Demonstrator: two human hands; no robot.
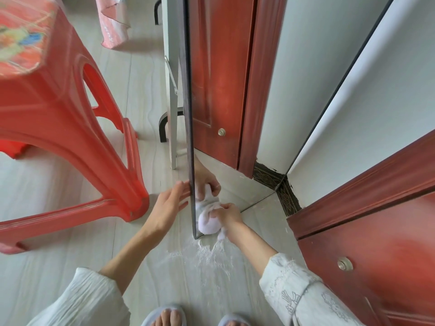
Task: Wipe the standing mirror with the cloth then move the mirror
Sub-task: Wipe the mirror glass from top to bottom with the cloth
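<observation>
**Cloth at the mirror's bottom corner, glass face to the right**

Standing mirror (188,95) seen nearly edge-on, long axis upright, near edge running from the top of view down to a bottom corner on the pale floor (70,243). Reflective face turned rightward, toward the red door (364,267); back and folding support leg (173,128) turned leftward, toward the red plastic stool (58,118). Bunched white cloth (208,223) pressed to the glass just above that bottom corner, clutched in the right hand (227,214), fingers curled round it. Left hand (170,203) on the opposite side of the edge, fingers nearly straight, tips touching the frame, steadying and gripping nothing. Remaining glass probably upward from the cloth, so likely strokes up along the long axis. White powdery scatter (207,252) on the floor just beneath the corner
</observation>
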